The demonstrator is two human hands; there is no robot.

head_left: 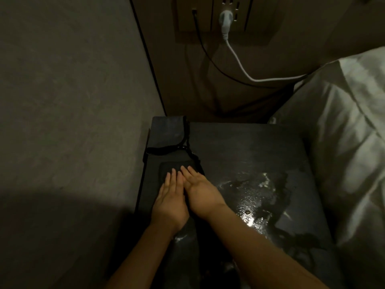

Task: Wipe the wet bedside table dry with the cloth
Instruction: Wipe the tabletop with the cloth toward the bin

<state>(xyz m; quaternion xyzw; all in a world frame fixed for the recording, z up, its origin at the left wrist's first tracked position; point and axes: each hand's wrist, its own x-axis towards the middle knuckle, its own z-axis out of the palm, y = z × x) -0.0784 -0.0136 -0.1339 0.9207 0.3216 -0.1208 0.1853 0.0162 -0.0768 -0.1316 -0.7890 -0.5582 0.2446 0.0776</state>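
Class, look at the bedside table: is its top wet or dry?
Wet: the table top shows glistening puddles right of the hands, still unwiped.

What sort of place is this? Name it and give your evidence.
Probably a bedroom, at the bedside: a dark wet table stands against white bedding, beneath a wall socket panel with a white plug.

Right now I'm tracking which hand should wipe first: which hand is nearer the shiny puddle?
Right. The right hand lies flat beside the puddle, just left of its edge. The left hand rests farther left, on the dark cloth.
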